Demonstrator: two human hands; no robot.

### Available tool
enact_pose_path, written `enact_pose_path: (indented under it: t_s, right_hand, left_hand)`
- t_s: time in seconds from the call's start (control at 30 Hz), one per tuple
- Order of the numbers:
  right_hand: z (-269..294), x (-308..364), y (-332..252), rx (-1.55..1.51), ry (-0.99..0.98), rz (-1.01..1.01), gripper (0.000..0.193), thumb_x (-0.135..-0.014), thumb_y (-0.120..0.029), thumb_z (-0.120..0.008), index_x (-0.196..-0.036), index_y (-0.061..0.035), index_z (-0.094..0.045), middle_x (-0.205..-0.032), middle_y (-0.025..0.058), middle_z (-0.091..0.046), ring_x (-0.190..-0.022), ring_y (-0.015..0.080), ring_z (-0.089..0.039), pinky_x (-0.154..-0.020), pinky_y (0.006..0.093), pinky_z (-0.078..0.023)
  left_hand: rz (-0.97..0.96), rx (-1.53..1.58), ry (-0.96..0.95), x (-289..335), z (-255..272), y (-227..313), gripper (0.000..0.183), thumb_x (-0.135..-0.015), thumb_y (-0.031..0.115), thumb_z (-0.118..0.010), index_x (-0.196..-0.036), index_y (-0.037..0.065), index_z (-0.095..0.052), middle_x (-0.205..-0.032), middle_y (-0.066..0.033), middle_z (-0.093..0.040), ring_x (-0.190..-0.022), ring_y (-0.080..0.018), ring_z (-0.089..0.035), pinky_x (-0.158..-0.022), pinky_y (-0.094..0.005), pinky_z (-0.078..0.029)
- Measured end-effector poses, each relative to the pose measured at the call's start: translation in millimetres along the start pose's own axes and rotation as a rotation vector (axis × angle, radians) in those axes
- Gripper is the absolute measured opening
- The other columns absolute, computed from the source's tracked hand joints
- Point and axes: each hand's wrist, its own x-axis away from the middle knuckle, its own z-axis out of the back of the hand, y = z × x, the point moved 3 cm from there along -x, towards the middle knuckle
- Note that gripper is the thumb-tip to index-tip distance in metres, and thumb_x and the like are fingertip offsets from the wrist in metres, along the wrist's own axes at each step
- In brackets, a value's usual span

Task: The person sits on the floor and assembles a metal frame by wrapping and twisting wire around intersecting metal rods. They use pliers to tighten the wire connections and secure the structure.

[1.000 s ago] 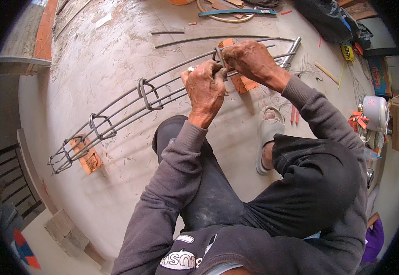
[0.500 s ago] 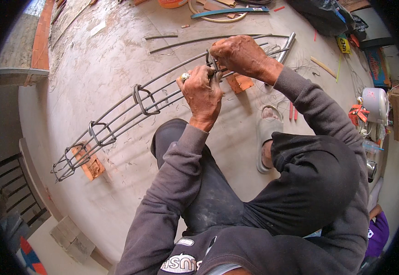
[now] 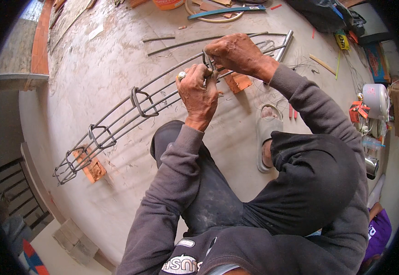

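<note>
A long rebar cage (image 3: 117, 120) of thin steel bars slants from the lower left up to my hands, with several square stirrups (image 3: 137, 101) around its bars. My left hand (image 3: 198, 94), with a ring on one finger, is closed in a pinch on the near side of a stirrup (image 3: 204, 58). On the upper side of that same stirrup, my right hand (image 3: 240, 55) is curled into a fist. Both hands nearly meet there, and their fingers hide most of the stirrup. Whether a tie wire is between the fingers cannot be made out.
Orange bricks (image 3: 89, 166) prop the cage, another brick (image 3: 238, 82) lying by my right hand. Beyond are loose bars (image 3: 176, 47), a metal pipe (image 3: 284, 46) and tangled thin wire (image 3: 295, 68). A rice-cooker-like pot (image 3: 374, 101) stands right; a person in purple (image 3: 377, 231) is at lower right.
Both hands stay at the same stirrup and have shifted slightly left in the picture. The view has shifted a little too; the cage's far-left end appears slightly lower.
</note>
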Motion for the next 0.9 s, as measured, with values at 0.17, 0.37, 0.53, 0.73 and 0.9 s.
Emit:
enact_pose_path:
  t_s: [0.17,0.37,0.53,0.73,0.9]
  right_hand:
    - [-13.1,-2.9,0.6,0.071,0.128,0.041,0.005,-0.082,-0.017,-0.063,-0.080,-0.0126,-0.065,-0.083,0.0054,-0.063,-0.083,0.0251,-0.068,-0.069,0.0372,-0.056]
    - [-12.9,3.9,-6.4,0.171,0.228,0.013,0.007,-0.080,-0.017,-0.062,-0.078,-0.0118,-0.066,-0.085,0.0038,-0.063,-0.087,0.0199,-0.066,-0.074,0.0349,-0.053]
    - [-28.7,8.7,-7.4,0.037,0.168,-0.062,0.007,-0.077,-0.014,-0.064,-0.077,-0.0071,-0.066,-0.083,0.0118,-0.066,-0.082,0.0273,-0.068,-0.073,0.0390,-0.055]
    - [-46.6,14.7,14.1,-0.330,-0.158,-0.152,0.010,-0.073,-0.004,-0.054,-0.072,-0.0005,-0.062,-0.071,0.0141,-0.064,-0.073,0.0288,-0.067,-0.070,0.0413,-0.052]
    - [-38.1,11.4,18.6,-0.603,-0.221,-0.187,0.016,-0.075,-0.003,-0.053,-0.081,0.0003,-0.067,-0.072,0.0143,-0.066,-0.068,0.0283,-0.065,-0.065,0.0399,-0.052]
  left_hand:
    - [-0.015,-0.017,-0.002,0.7,-1.3,-1.2,0.021,-0.077,0.013,-0.075,-0.077,0.008,-0.055,-0.077,-0.0071,-0.059,-0.078,-0.0301,-0.056,-0.076,-0.0398,-0.036]
    - [-0.061,-0.023,0.028,-1.9,0.4,5.1,0.026,-0.078,0.011,-0.078,-0.075,0.005,-0.053,-0.071,-0.0082,-0.058,-0.067,-0.0248,-0.056,-0.066,-0.0366,-0.041]
    - [-0.053,-0.020,0.038,-1.5,-0.4,2.7,0.028,-0.078,0.010,-0.079,-0.073,0.003,-0.053,-0.069,-0.0091,-0.059,-0.063,-0.0229,-0.055,-0.062,-0.0356,-0.043]
    - [-0.050,-0.030,0.029,-1.0,-1.3,4.1,0.026,-0.079,0.013,-0.079,-0.073,0.004,-0.055,-0.070,-0.0097,-0.060,-0.064,-0.0245,-0.055,-0.062,-0.0359,-0.042]
    - [-0.025,-0.009,0.021,-1.6,0.0,2.4,0.026,-0.079,0.013,-0.079,-0.073,0.003,-0.055,-0.070,-0.0095,-0.060,-0.064,-0.0234,-0.055,-0.062,-0.0360,-0.043]
